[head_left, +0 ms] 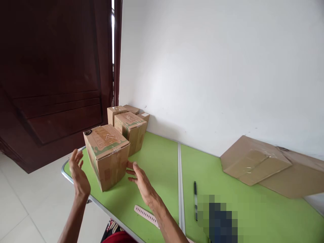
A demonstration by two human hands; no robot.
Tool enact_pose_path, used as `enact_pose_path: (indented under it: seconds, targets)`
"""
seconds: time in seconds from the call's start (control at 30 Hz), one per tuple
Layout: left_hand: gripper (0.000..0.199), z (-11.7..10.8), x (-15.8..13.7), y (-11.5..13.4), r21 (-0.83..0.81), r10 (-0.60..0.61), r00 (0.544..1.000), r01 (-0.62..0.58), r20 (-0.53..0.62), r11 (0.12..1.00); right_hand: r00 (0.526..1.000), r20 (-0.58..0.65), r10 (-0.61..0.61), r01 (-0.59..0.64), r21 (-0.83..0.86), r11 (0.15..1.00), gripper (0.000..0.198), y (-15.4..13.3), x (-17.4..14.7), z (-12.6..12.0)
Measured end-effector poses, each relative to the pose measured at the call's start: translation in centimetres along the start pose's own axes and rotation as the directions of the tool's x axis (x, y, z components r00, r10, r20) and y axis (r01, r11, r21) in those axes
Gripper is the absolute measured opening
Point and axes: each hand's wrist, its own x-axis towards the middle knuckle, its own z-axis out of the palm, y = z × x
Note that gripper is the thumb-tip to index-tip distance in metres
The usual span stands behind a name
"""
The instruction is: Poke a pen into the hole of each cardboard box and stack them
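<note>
At the far left stands a dark red-brown wooden door [55, 77] with raised panels, smooth and a little glossy, and below it a floor of pale, shiny tiles [22, 206]. The person's left hand [79, 175] is open, fingers straight and a bit spread, palm turned toward the box; it holds nothing and stays just beside the left face of the box, over the rounded metal edge of the table, and I cannot tell if it touches the cardboard.

Between both hands stands a cardboard box [107, 155], nearly a cube, at the near left corner of the green table [162, 168]. The box is brown and matte, with green printed bands and clear shiny tape across the closed top flaps. The right hand [140, 180] is also open and flat, released, with the fingertips at the lower right edge of the box.

Behind it, toward the wall, more sealed boxes [130, 126] of the same kind stand close together. The table surface is smooth, light green, divided by a grey seam. Near the right forearm lies a pale pink strap [146, 215] with small holes. Further right lies a slim black pen [195, 199], and then flat, folded cardboard sheets [255, 162] leaning against the plain white wall [215, 67]
</note>
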Motion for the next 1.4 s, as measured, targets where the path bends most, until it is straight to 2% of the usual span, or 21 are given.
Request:
enact_pose_path:
  seconds: [0.03, 0.07, 0.13, 0.2, 0.3, 0.4, 0.5, 0.63, 0.77, 0.87, 1.03, 1.07, 1.13, 1.17, 1.2, 1.27, 1.3, 1.33, 1.4]
  targets:
    - [0.100, -0.5, -1.7, -0.5, -0.005, 0.011, 1.000, -0.011, 0.029, 1.000, 1.000, 0.011, 0.008, -0.008, -0.015, 1.000, 0.091, 0.4, -0.6, 0.0]
    - [0.104, -1.0, -3.2, -1.0, 0.016, 0.050, 0.991, -0.052, 0.122, 0.999, 1.000, 0.023, 0.012, -0.012, -0.025, 1.000, 0.093, 0.6, -0.9, 0.1]
    - [0.113, -1.7, -5.1, -1.7, 0.153, 0.128, 0.971, -0.160, 0.203, 0.975, 0.999, 0.049, 0.014, -0.012, -0.033, 0.999, 0.099, 0.9, -0.9, 0.7]
    - [0.113, -2.0, -5.2, -2.2, 0.319, 0.052, 0.975, -0.121, 0.217, 0.940, 0.996, 0.087, 0.010, -0.007, -0.028, 1.000, 0.106, 0.8, -0.2, 1.5]
    - [0.109, -1.4, -3.5, -2.7, 0.431, -0.134, 0.975, 0.046, 0.176, 0.901, 0.991, 0.129, -0.020, 0.020, 0.007, 1.000, 0.117, 0.5, 1.6, 2.5]
    - [0.115, 0.3, -2.3, -2.9, 0.443, -0.150, 0.973, 0.058, 0.175, 0.894, 0.994, 0.089, -0.060, 0.058, 0.020, 0.998, 0.120, 0.3, 3.0, 2.4]
    - [0.114, 2.4, -2.6, -2.9, 0.440, -0.126, 0.957, -0.002, 0.262, 0.898, 0.997, 0.002, -0.075, 0.075, -0.014, 0.997, 0.104, 0.5, 2.8, 0.9]
    - [0.116, 4.8, -3.1, -3.0, 0.426, -0.113, 0.937, -0.042, 0.332, 0.904, 0.989, -0.117, -0.086, 0.080, -0.059, 0.995, 0.081, 1.2, -0.1, -2.5]
    - [0.123, 6.8, -2.4, -3.6, 0.457, -0.152, 0.927, -0.025, 0.344, 0.889, 0.974, -0.206, -0.089, 0.078, -0.063, 0.995, 0.070, 1.8, -3.6, -5.7]
    - [0.131, 8.0, -1.5, -3.8, 0.490, -0.192, 0.924, 0.005, 0.332, 0.872, 0.956, -0.271, -0.111, 0.101, -0.052, 0.994, 0.064, 2.2, -5.5, -7.1]
    - [0.152, 8.0, -1.7, -2.7, 0.532, -0.258, 0.921, 0.068, 0.291, 0.844, 0.913, -0.364, -0.185, 0.174, -0.063, 0.983, 0.060, 1.1, -7.8, -10.0]
    - [0.155, 7.7, -2.1, -2.5, 0.535, -0.257, 0.919, 0.063, 0.298, 0.843, 0.897, -0.392, -0.203, 0.188, -0.077, 0.979, 0.061, 0.6, -8.2, -11.2]
    - [0.161, 7.0, -3.4, -2.3, 0.534, -0.177, 0.931, -0.021, 0.318, 0.845, 0.849, -0.473, -0.236, 0.205, -0.118, 0.972, 0.062, -0.5, -9.4, -14.1]
    - [0.160, 6.7, -4.2, -2.2, 0.519, -0.097, 0.943, -0.087, 0.317, 0.850, 0.814, -0.525, -0.251, 0.206, -0.143, 0.968, 0.063, -1.0, -10.2, -15.7]
    - [0.155, 6.6, -5.1, -2.2, 0.488, 0.028, 0.932, -0.214, 0.361, 0.846, 0.771, -0.579, -0.264, 0.203, -0.169, 0.964, 0.063, -1.5, -11.1, -17.5]
    - [0.143, 7.0, -6.9, -1.7, 0.390, 0.269, 0.855, -0.455, 0.443, 0.801, 0.673, -0.680, -0.290, 0.186, -0.223, 0.957, 0.065, -2.0, -13.1, -20.9]
    - [0.139, 7.5, -7.8, -1.3, 0.335, 0.338, 0.813, -0.521, 0.474, 0.785, 0.623, -0.722, -0.302, 0.172, -0.251, 0.953, 0.065, -2.2, -14.1, -22.4]
    - [0.136, 8.4, -8.6, -0.8, 0.288, 0.363, 0.788, -0.544, 0.497, 0.788, 0.574, -0.756, -0.315, 0.155, -0.278, 0.948, 0.065, -2.2, -15.1, -23.9]
    - [0.130, 10.8, -10.1, 0.5, 0.241, 0.301, 0.795, -0.479, 0.527, 0.844, 0.477, -0.809, -0.343, 0.119, -0.327, 0.938, 0.064, -2.2, -16.4, -26.6]
